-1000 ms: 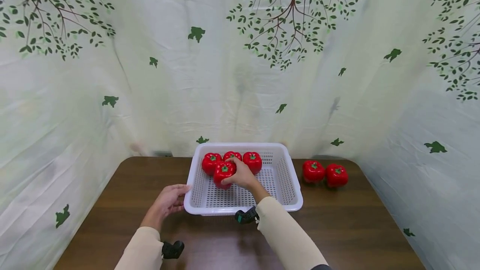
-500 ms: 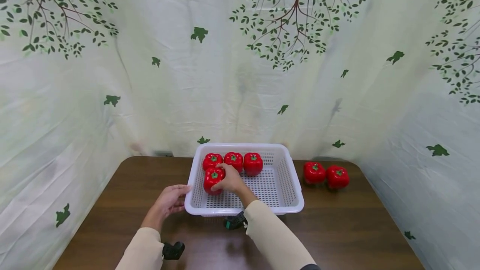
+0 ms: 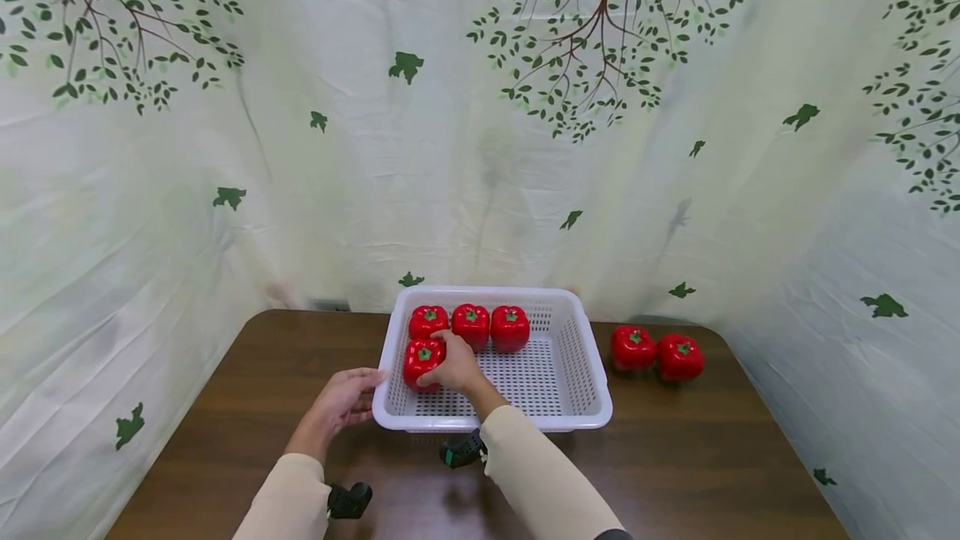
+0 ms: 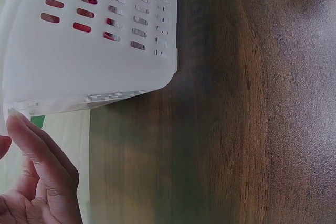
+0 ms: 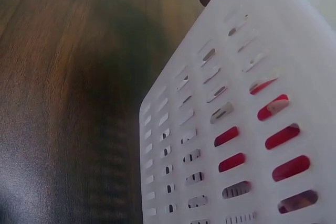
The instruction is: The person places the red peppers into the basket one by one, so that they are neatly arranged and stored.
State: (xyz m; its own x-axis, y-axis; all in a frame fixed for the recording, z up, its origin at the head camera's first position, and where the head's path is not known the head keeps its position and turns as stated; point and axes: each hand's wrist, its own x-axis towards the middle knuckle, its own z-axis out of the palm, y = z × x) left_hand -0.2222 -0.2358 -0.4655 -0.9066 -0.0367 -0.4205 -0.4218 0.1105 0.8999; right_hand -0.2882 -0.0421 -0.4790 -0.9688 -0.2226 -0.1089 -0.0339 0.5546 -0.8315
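A white slotted plastic basket (image 3: 547, 417) stands on the table with several red bell peppers inside. Three of them, the left (image 3: 428, 321), middle (image 3: 471, 327) and right (image 3: 510, 328) peppers, form a row along the back. My right hand (image 3: 459, 365) grips another bell pepper (image 3: 422, 362) at the basket's front left, just in front of the row's left one. At the basket's left rim, my left hand (image 3: 341, 398) holds the edge between thumb and fingers; its fingertips meet the rim in the left wrist view. Slots in the right wrist view show red pepper, but the right hand's grip is hidden there.
Two more red bell peppers, one (image 3: 632, 347) beside the other (image 3: 679, 357), sit on the brown wooden table (image 3: 720, 440) right of the basket. Behind the table hangs a pale curtain (image 3: 337, 215) printed with branches and leaves.
My right hand has carried its bell pepper left and toward me, to the basket's front left, uncovering the middle pepper of the back row. My left hand stays at the rim.
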